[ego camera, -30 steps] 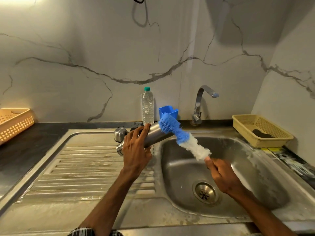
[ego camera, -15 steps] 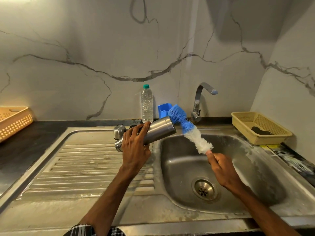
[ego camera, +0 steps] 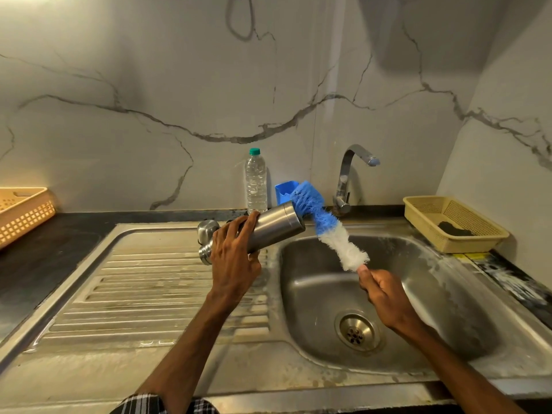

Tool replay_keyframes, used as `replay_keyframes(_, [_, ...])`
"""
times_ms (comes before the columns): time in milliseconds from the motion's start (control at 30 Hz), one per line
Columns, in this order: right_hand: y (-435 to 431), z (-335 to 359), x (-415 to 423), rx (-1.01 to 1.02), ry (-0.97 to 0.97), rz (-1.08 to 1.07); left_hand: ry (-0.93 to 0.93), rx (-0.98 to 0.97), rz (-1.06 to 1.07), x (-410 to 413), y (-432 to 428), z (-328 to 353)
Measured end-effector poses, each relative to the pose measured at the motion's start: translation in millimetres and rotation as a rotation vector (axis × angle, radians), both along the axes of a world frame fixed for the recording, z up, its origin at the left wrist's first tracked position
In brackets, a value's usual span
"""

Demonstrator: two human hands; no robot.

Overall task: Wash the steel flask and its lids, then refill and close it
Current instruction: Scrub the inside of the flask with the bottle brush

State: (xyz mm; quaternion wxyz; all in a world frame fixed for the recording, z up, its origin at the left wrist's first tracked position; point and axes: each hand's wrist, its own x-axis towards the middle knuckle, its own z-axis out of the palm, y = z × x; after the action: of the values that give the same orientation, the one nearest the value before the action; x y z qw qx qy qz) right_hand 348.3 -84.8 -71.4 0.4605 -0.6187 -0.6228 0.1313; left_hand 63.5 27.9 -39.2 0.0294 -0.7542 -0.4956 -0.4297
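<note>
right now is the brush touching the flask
Touching. The head view shows blue bristles of the brush bent against the raised end of the flask, no gap.

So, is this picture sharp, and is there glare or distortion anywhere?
Head view: flask and brush look sharp; the wide lens curves the sink rim; glare in the top left corner; a soft shadow darkens the wall at upper right.

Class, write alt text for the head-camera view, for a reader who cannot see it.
A person's left hand holds a steel flask tilted over a sink, while the right hand presses a blue-and-white brush against its raised end. A water bottle and tap stand behind.
</note>
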Motion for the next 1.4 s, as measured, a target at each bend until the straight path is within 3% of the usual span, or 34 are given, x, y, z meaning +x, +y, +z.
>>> replay_keyframes(200, [2.2,4.2,4.3,-0.024,-0.079,-0.111,-0.297,-0.027,-0.112,6.8,-4.5,10.3])
replay_keyframes(400, [-0.5,3.6,6.6,-0.018,-0.002,-0.087,-1.075,-0.434,-0.396,11.2,-13.1,27.5])
replay_keyframes(500, [-4.5,1.6,4.5,-0.006,-0.034,-0.014,-1.41,-0.63,-0.399,4.9,-6.3,30.2])
replay_keyframes(567, [-5.4,-1.8,2.1,0.002,-0.086,0.034,-1.536,-0.683,-0.382,-1.6,0.2,28.8])
replay_keyframes(967, [-7.0,1.3,-7.1,-0.06,-0.368,0.073,-1.491,-0.781,-0.337,2.2,4.0,26.4])
replay_keyframes(1200, [-3.7,-1.2,1.8,-0.003,-0.286,-0.027,-1.509,-0.764,-0.324,-8.9,7.3,26.6])
replay_keyframes(1400, [-2.4,-4.6,2.4,-0.001,-0.266,0.032,-1.483,-0.775,-0.326,-8.9,7.4,28.0])
